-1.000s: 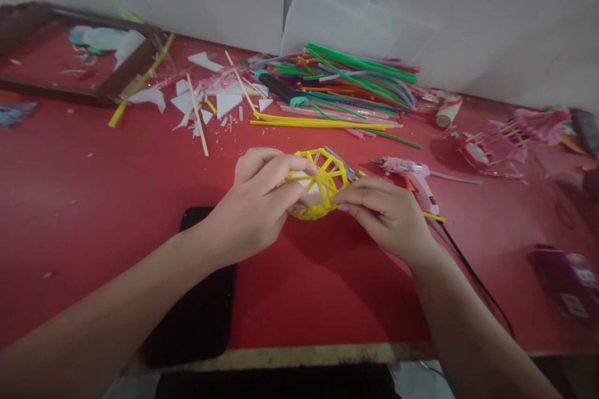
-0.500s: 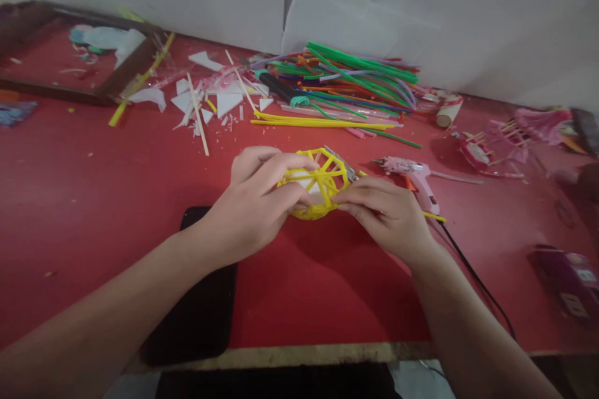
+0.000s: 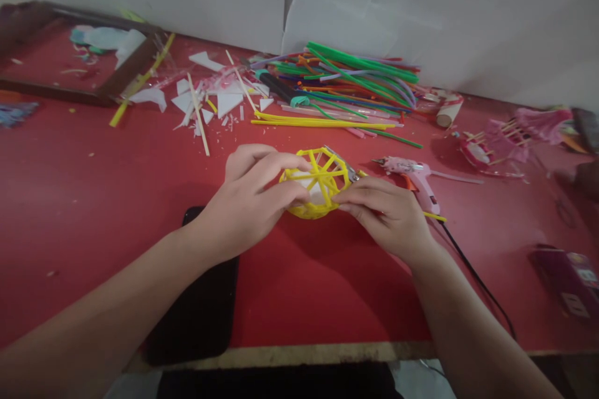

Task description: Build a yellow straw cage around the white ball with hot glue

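Note:
Between my hands is a round yellow frame [image 3: 321, 176] made of pipe cleaners, with spokes like a wheel and something white inside. My left hand [image 3: 248, 199] curves around its left side, thumb and fingers gripping the rim. At the lower right edge, my right hand [image 3: 395, 212] pinches the frame between thumb and fingertips. Partly hidden behind the frame and that hand is a metal tool, seemingly pliers [image 3: 352, 174]. A pink glue gun [image 3: 412, 171] lies just beyond my right hand.
Colourful pipe cleaners [image 3: 346, 81] are heaped at the back, beside white scraps [image 3: 229, 101] and sticks. A black phone [image 3: 201, 318] lies under my left forearm. A cord [image 3: 477, 280] runs at right. A dark wooden frame [image 3: 112, 84] stands back left; a pink stick model [image 3: 505, 140] is back right.
My left hand has shifted slightly to the left, its fingers drawn back a little over the yellow frame. My right hand keeps its pinch in nearly the same place.

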A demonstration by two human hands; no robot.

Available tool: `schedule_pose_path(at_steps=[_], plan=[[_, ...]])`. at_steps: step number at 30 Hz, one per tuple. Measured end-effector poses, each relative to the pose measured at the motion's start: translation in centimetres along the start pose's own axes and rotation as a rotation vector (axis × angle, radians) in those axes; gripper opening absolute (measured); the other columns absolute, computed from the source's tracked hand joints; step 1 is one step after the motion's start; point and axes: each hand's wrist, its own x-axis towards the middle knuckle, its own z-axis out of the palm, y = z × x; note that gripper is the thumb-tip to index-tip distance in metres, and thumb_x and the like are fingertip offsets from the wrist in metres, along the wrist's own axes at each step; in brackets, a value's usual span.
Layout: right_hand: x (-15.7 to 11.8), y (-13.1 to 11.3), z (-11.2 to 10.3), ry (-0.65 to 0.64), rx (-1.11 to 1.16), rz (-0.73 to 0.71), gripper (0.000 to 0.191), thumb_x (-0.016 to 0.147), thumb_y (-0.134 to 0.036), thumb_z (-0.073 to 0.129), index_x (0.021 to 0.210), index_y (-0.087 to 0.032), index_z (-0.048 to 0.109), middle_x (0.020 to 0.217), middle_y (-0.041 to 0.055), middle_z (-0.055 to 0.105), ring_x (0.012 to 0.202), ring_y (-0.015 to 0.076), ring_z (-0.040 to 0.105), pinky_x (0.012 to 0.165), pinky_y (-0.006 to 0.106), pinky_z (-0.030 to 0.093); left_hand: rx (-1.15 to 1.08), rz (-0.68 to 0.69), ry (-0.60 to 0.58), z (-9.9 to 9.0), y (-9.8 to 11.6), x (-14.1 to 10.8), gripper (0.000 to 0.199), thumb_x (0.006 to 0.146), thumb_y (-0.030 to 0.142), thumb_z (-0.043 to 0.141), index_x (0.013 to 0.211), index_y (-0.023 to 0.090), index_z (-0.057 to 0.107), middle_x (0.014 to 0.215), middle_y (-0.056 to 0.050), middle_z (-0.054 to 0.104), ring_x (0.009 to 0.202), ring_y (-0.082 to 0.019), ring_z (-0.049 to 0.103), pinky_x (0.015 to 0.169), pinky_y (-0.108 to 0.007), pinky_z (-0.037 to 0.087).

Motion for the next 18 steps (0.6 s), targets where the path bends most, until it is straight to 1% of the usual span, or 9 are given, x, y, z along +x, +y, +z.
schedule_pose_path(at_steps=[3, 7, 11, 13, 15, 16, 18], plan=[[0.0, 0.0, 0.1, 0.009, 0.005, -0.006, 0.017, 0.096, -0.015, 0.064, 0.101, -0.024, 0.077, 0.089, 0.0026, 0.078, 0.083, 0.0149, 0.074, 0.077, 0.025, 0.061, 0.003, 0.000, 0.022, 0.2, 0.1, 0.0, 0.023, 0.102, 0.016, 0.051, 0.092, 0.025, 0.070, 0.120, -0.004, 0.068, 0.112, -0.026, 0.051, 0.099, -0.045, 0.043], [-0.1, -0.1, 0.2, 0.017, 0.013, -0.012, 0.016, 0.095, -0.014, 0.065, 0.101, -0.023, 0.077, 0.090, 0.0023, 0.077, 0.083, 0.0140, 0.073, 0.077, 0.025, 0.061, 0.004, 0.005, 0.044, 0.4, 0.1, 0.0, 0.025, 0.100, 0.011, 0.052, 0.090, 0.024, 0.070, 0.118, -0.003, 0.068, 0.111, -0.025, 0.051, 0.099, -0.043, 0.041], [-0.1, -0.1, 0.3, 0.022, 0.008, -0.025, 0.014, 0.095, -0.014, 0.065, 0.100, -0.022, 0.076, 0.089, 0.0022, 0.077, 0.082, 0.0134, 0.073, 0.077, 0.024, 0.061, 0.010, 0.016, 0.057, 0.4, -0.1, 0.0, 0.026, 0.100, 0.009, 0.051, 0.089, 0.024, 0.069, 0.118, -0.004, 0.068, 0.111, -0.026, 0.050, 0.099, -0.044, 0.041], [-0.1, -0.2, 0.4, 0.034, 0.003, -0.019, 0.014, 0.095, -0.014, 0.065, 0.100, -0.022, 0.075, 0.089, 0.0020, 0.077, 0.082, 0.0134, 0.073, 0.077, 0.024, 0.061, -0.005, 0.028, 0.044, 0.2, -0.4, -0.1, 0.022, 0.098, 0.009, 0.053, 0.090, 0.023, 0.068, 0.120, -0.005, 0.067, 0.111, -0.027, 0.049, 0.099, -0.045, 0.041], [-0.2, -0.5, 0.7, 0.055, -0.001, -0.008, 0.014, 0.095, -0.014, 0.065, 0.101, -0.022, 0.075, 0.089, 0.0020, 0.078, 0.081, 0.0134, 0.074, 0.076, 0.025, 0.061, -0.042, 0.039, 0.000, -0.2, -0.5, -0.1, 0.018, 0.095, 0.009, 0.057, 0.096, 0.024, 0.067, 0.126, -0.006, 0.066, 0.114, -0.028, 0.049, 0.101, -0.046, 0.041], [-0.2, -0.7, 0.9, 0.066, -0.005, -0.002, 0.014, 0.095, -0.013, 0.065, 0.101, -0.022, 0.074, 0.089, 0.0022, 0.078, 0.081, 0.0134, 0.074, 0.076, 0.025, 0.061, -0.070, 0.042, -0.034, -0.4, -0.5, -0.1, 0.019, 0.092, 0.010, 0.058, 0.101, 0.024, 0.067, 0.130, -0.008, 0.064, 0.116, -0.029, 0.050, 0.103, -0.048, 0.040], [-0.2, -1.2, 1.3, 0.083, -0.020, 0.001, 0.014, 0.094, -0.012, 0.064, 0.101, -0.021, 0.073, 0.089, 0.0027, 0.079, 0.080, 0.0135, 0.074, 0.075, 0.025, 0.061, -0.122, 0.037, -0.088, -0.8, -0.3, -0.1, 0.028, 0.086, 0.012, 0.059, 0.111, 0.022, 0.064, 0.136, -0.010, 0.060, 0.119, -0.031, 0.050, 0.104, -0.052, 0.039]])
